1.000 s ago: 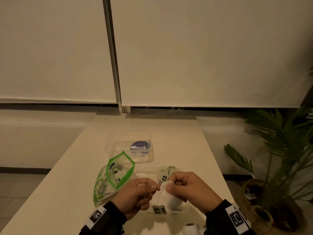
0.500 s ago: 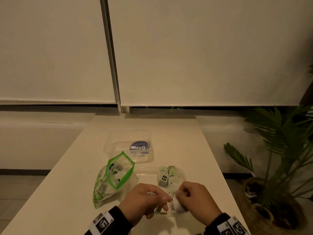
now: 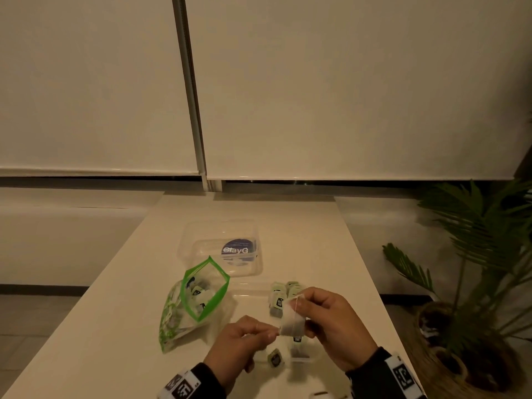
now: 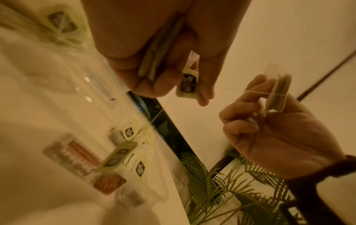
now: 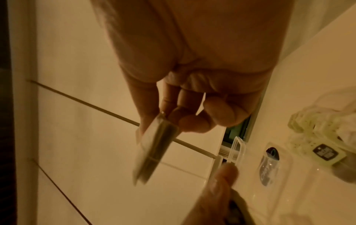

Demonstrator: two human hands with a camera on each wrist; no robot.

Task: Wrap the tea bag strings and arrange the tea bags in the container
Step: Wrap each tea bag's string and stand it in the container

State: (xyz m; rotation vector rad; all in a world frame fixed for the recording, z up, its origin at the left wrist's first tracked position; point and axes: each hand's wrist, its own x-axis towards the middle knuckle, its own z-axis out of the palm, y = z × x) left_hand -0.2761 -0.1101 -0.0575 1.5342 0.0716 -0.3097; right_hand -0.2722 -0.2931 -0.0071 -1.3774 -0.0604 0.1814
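Note:
My right hand (image 3: 305, 309) pinches a white tea bag (image 3: 291, 319) upright just above the clear container (image 3: 312, 359). A thin string (image 4: 256, 92) is wound across the bag and runs taut to my left hand (image 3: 266, 334), which pinches the string and its tag (image 4: 187, 85). In the right wrist view the tea bag (image 5: 152, 150) shows edge-on with the string round it. Several wrapped tea bags (image 3: 278, 296) stand at the container's far end, and more tea bags (image 3: 275, 357) lie at its near end, partly hidden by my hands.
An open green-rimmed zip bag (image 3: 198, 295) with more tea bags lies left of the container. The clear lid (image 3: 221, 249) with a round blue label sits farther back. A potted palm (image 3: 472, 254) stands off the table's right edge (image 3: 371, 286).
Both hands have come up from the container. The right hand has lifted the tea bag higher and turned it upright, while the left hand has drawn the string out to the left.

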